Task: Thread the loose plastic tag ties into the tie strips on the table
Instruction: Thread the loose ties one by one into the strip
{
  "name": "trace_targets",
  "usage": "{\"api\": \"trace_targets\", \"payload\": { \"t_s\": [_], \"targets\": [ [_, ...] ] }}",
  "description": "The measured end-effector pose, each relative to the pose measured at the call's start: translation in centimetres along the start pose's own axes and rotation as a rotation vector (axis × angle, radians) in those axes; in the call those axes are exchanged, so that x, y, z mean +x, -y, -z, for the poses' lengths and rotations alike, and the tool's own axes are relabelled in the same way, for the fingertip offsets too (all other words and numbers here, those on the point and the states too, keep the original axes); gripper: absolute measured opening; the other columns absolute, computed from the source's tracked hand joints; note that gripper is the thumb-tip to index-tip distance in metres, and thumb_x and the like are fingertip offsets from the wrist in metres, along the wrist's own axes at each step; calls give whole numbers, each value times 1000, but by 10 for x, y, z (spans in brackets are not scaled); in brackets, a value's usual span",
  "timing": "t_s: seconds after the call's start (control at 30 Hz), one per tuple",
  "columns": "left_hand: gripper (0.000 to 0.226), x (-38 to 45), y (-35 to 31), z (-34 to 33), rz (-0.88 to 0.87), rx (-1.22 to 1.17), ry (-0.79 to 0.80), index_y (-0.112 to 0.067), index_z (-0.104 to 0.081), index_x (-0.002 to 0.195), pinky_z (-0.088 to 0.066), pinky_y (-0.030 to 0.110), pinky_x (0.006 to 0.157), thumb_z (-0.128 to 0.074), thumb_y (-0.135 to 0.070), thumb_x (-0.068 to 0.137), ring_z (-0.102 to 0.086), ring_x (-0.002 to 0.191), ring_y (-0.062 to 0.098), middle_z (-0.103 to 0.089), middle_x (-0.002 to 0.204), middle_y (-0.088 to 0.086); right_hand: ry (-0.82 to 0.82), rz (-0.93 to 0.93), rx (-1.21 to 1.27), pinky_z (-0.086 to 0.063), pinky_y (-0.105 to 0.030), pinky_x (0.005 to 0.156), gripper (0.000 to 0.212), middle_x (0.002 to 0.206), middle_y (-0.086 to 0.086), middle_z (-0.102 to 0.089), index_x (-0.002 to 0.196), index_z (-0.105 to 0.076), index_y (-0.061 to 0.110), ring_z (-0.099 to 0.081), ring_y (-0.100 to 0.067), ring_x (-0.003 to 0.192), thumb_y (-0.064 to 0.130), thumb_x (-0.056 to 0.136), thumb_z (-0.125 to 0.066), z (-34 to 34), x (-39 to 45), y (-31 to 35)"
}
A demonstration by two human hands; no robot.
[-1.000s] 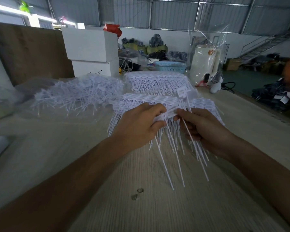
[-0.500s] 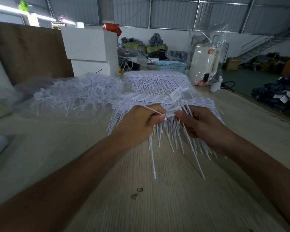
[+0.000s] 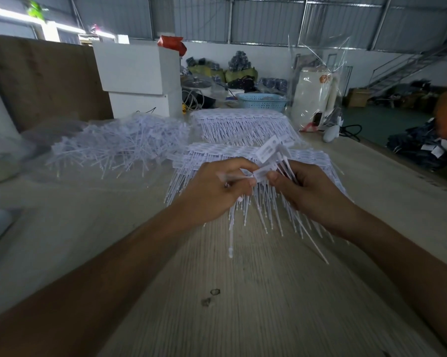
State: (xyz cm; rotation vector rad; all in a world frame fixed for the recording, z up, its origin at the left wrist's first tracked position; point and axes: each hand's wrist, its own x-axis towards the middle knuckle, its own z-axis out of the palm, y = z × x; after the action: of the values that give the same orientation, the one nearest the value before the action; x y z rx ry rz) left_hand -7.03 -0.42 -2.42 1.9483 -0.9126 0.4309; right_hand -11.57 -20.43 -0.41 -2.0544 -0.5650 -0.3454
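Wooden table [image 3: 243, 305], warehouse behind. Tie strips [image 3: 243, 153] lie mid-table, loose ties [image 3: 119, 148] heaped to their left. Left hand [image 3: 217, 191] pinches one tie [image 3: 232, 228]; right hand [image 3: 312, 194] grips a small bundle [image 3: 276, 155]. Hands nearly touching above strips.

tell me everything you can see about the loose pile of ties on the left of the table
The loose pile is a low, tangled heap of thin white plastic ties lying at all angles, their tips sticking out around the edge. It rests on the table, seemingly on a clear plastic sheet, in front of the white boxes and left of the strips. Neither hand touches it.
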Motion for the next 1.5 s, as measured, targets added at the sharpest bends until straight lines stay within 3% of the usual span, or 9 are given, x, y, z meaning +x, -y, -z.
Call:
{"api": "trace_targets", "payload": {
  "t_s": [0.13,0.3,0.47,0.67,0.8,0.93,1.07,1.3,1.5],
  "targets": [
    [10,2,-2,0,0,35,-44,-18,-75,99,-55,28,63,-67,-19,94,-71,70,8,-72,76,-21,21,-81,102,-30,-21,50,31,55,10,-38,67,-67,43,-33,-4,47,40,96,-56,1,-2,2],
    [21,5,-3,4,-17,96,-80,-8,-75,82,-53,24,68,-62,-17,96,-69,73,7,-67,83,-30,83,-180,139,-26,-21,47,41,56,5,-36,74,-53,11,-29,-9,48,49,88,-61,3,-3,-1],
    [25,5,0,8,-26,242,-3,-7,-73,81,-52,40,67,-62,-22,97,-66,69,13,-71,74,-4,81,-243,84,-28,-20,47,42,55,7,-38,66,-47,17,-30,-8,47,38,102,-48,0,-2,-6],
    [14,2,5,17,-170,472,64,-23,-72,100,-52,42,71,-58,-20,97,-54,81,13,-54,79,-15,113,-256,19,-39,-23,52,41,62,1,-47,71,-45,12,-41,-12,54,34,106,-40,-4,-2,-8],
    [35,1,1,10,-35,389,-6,-44,-52,115,-52,35,77,-73,-38,87,-61,86,9,-66,91,-15,66,-322,192,-43,-26,46,37,67,-8,-57,81,-54,12,-50,-17,53,34,107,-41,-4,-3,-8],
    [43,1,-6,2,-41,250,-46,-36,-47,102,-50,23,67,-82,-35,78,-61,78,-3,-66,85,-19,30,-372,295,-23,-20,39,34,56,5,-38,79,-63,20,-27,-9,46,38,104,-47,-5,-3,-6],
    [47,0,-12,-5,-95,148,-84,-27,-46,97,-45,10,59,-87,-29,74,-64,75,1,-64,80,-13,78,-397,392,-21,-18,38,39,54,9,-34,62,-58,28,-27,-5,44,45,97,-58,-12,-5,-1],
    [40,1,-7,-8,-12,31,-100,-17,-57,105,-53,16,73,-84,-28,78,-66,91,0,-68,96,-13,-91,-441,472,-23,-21,41,26,57,4,-42,78,-61,14,-34,-8,45,32,98,-61,-8,0,-1],
    [30,-2,3,-4,-112,356,-106,-15,-68,118,-56,42,73,-66,-30,92,-66,80,21,-72,97,4,-78,-454,560,-19,-25,44,23,61,3,-37,83,-61,14,-33,-9,47,31,98,-60,-4,1,-2]
  ]
}}
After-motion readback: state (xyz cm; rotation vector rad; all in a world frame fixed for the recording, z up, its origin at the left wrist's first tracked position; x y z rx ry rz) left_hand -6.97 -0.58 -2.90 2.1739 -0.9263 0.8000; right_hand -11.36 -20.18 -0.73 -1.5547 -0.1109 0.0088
